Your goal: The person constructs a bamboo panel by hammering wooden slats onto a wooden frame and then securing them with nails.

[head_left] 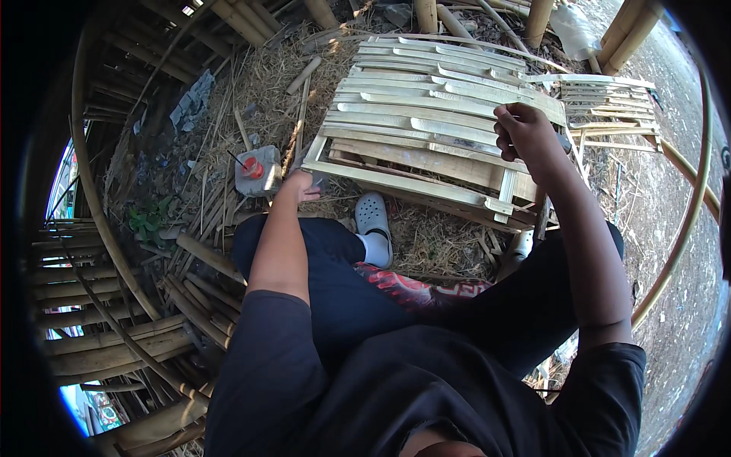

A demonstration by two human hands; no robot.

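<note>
A panel of split bamboo slats (426, 114) lies on the ground in front of my knees. My right hand (524, 135) is raised over the panel's right side, fingers curled shut around a small dark object that I cannot make out. My left hand (299, 185) reaches down to the panel's near left corner, close to a grey plastic container with a red cap (257, 170). Its fingers are partly hidden, so its grip is unclear. My foot in a pale clog (373, 217) rests just below the panel's front edge.
Dry straw and bamboo scraps cover the ground (251, 91). Stacked bamboo poles (114, 335) lie at the left. A second slatted frame (609, 107) sits at the right. A curved bamboo strip (685, 251) arcs along the bare dirt on the right.
</note>
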